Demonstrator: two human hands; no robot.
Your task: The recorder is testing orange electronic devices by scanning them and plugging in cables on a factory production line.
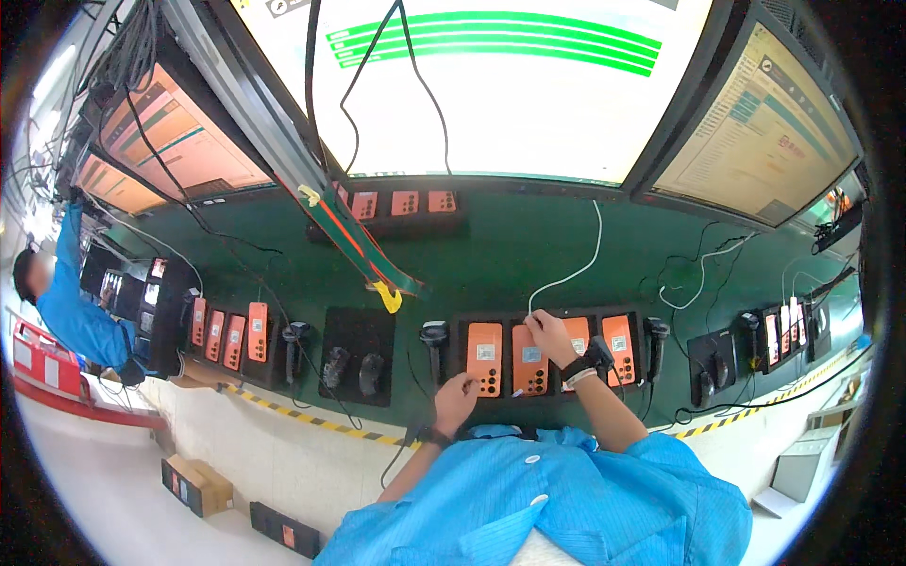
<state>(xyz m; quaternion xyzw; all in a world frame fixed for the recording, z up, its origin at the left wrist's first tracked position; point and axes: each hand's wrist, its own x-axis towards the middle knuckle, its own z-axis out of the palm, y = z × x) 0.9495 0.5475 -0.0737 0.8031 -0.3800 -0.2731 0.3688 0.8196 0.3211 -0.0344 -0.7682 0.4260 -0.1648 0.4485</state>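
Note:
Several orange phones lie face down in a row in a black tray [500, 319] in front of me, each with a label and dark camera lenses. My right hand [555, 340] pinches the end of a white cable [569, 275] at the far edge of the second phone [529, 370]. By the near left corner of the leftmost phone [485, 354], my left hand [456, 404] has its fingers curled together; what they hold, if anything, is hidden. My right wrist and a dark band partly cover the third phone [576, 332]. The rightmost phone [617, 344] lies beside that wrist.
Black handheld scanners [433, 338] [657, 338] stand on either side of the tray. A large monitor [491, 113] rises behind the green bench [510, 226]. More phones [257, 330] lie to the left. A co-worker in blue [85, 316] works at the far left.

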